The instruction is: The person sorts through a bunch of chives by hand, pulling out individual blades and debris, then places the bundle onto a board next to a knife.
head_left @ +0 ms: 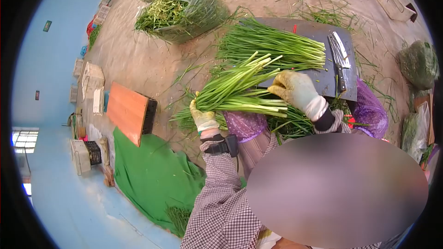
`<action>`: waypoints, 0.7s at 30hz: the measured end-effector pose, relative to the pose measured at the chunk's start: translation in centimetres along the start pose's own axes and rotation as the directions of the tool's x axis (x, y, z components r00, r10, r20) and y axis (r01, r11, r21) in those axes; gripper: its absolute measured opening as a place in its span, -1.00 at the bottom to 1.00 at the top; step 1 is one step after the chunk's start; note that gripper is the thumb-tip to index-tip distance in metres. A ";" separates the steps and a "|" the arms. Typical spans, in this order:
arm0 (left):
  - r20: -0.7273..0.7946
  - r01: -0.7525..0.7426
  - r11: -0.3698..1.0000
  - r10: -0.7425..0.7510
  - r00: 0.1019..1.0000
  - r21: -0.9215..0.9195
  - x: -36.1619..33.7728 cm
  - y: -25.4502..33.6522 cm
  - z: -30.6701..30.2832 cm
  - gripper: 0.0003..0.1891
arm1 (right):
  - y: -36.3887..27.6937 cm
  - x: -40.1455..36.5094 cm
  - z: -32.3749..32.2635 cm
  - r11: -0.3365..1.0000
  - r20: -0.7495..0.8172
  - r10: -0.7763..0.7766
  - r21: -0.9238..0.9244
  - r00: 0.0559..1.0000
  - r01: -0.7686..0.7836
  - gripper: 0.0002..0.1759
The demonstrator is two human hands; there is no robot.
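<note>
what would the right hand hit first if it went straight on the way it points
The right hand grips the bunch of stalks; beyond it, likely the stalk pile on the board, depth unclear.

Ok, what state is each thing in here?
Left hand: grip closed on the green stalk bundle.
Right hand: gloved, closed on the same bundle.
Knife: lying flat on the dark board, unheld.
Stalk pile: lying loose on the board.
Plastic bag: open, on its side, full of greens.
</note>
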State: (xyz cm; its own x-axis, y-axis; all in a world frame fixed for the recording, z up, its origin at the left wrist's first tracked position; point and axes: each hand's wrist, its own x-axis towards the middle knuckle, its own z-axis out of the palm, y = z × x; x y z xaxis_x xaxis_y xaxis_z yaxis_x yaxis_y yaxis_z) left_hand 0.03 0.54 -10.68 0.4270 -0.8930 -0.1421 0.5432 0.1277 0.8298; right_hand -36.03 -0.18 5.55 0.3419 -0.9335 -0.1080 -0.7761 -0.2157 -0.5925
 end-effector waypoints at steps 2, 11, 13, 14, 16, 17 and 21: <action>-0.061 -0.009 1.000 0.008 0.998 -0.019 -0.2 -0.1 0.3 -0.69 | -1.7 -0.1 0.6 0.988 -0.273 -0.136 -0.114 0.952 0.109 -0.65; -0.209 0.132 0.918 -0.222 0.952 -0.374 -3.2 3.3 6.1 -0.68 | -3.3 7.0 7.7 0.976 -0.283 -0.129 -0.204 0.951 0.072 -0.61; -0.243 -0.009 0.991 -0.024 0.970 -0.137 -3.9 2.8 6.7 -0.68 | -3.4 8.5 9.9 0.956 -0.362 -0.198 -0.277 0.911 0.098 -0.61; -0.237 -0.024 0.989 -0.011 0.972 -0.143 -3.9 2.7 6.7 -0.69 | -3.7 9.1 10.2 0.966 -0.367 -0.216 -0.218 0.905 0.142 -0.69; -0.214 0.006 0.960 -0.068 0.974 -0.280 -3.8 2.7 6.3 -0.69 | -5.0 9.4 11.1 0.945 -0.403 -0.294 -0.259 0.867 0.201 -0.71; -0.188 0.049 0.913 -0.135 0.973 -0.404 -3.6 2.9 5.8 -0.69 | -5.7 9.3 11.8 0.933 -0.419 -0.332 -0.278 0.845 0.229 -0.72; -0.077 0.065 0.971 -0.085 0.993 -0.231 -2.0 1.1 2.8 -0.68 | -9.7 3.1 9.7 0.796 -0.254 -0.605 -0.183 0.754 0.577 -0.86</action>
State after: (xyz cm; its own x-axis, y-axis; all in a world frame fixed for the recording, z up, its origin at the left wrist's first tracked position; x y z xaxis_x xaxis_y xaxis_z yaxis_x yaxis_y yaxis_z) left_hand -2.29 1.24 -7.94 0.4337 -0.8646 -0.2536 0.7220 0.1651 0.6719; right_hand -22.26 1.80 3.20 0.5930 -0.6465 0.4799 -0.5177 -0.7627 -0.3878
